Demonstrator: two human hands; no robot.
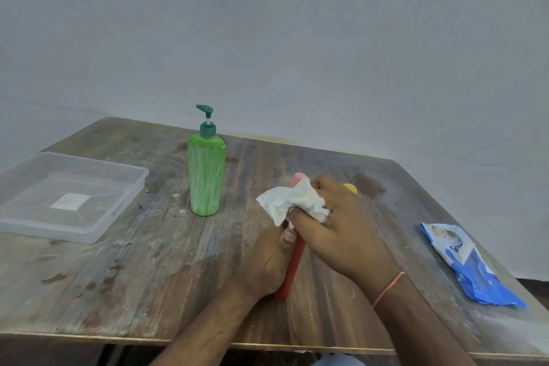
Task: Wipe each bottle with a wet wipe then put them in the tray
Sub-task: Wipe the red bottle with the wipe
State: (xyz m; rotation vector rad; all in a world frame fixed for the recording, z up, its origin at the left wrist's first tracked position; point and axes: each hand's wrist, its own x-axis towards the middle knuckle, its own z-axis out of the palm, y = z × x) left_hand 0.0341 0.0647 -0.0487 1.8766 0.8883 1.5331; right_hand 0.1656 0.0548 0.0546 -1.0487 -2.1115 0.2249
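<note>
Pump bottle (pixel 206 175): bright green with pale whitish streaks, dark green pump. Slim bottle (pixel 292 267): red-orange body, pink cap end. Wipe (pixel 292 202): white. Tray (pixel 71 196): clear, white label patch in base. Wipes pack (pixel 472 264): blue and white. Desk (pixel 148 261): brown-grey wood grain, stained. Wrist thread (pixel 387 288): pinkish orange. Yellow bit (pixel 350 188) behind one hand.
</note>
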